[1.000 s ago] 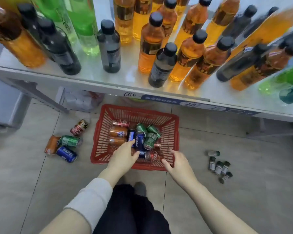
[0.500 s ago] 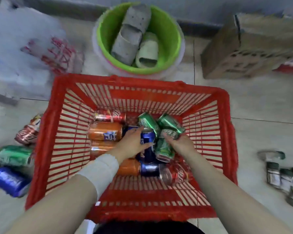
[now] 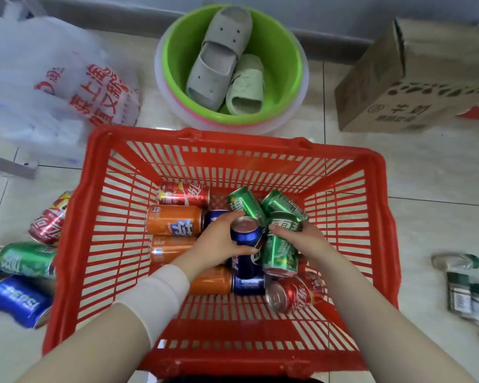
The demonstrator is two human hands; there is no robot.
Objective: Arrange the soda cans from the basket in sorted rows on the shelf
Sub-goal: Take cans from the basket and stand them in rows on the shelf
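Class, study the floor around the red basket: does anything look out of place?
Yes. Several soda cans lie tipped on the floor left of the basket, outside it, and two slippers sit in the green basin behind it.

Inside the red basket [image 3: 233, 139] we see the left hand [image 3: 215, 244] gripping a blue can [image 3: 246, 237] and the right hand [image 3: 306, 239] gripping a green can [image 3: 281, 252] just beside it. Other cans [image 3: 174, 223], orange, red and green, lie around them. Beyond stands a green basin [image 3: 284, 51] holding slippers [image 3: 221, 56].
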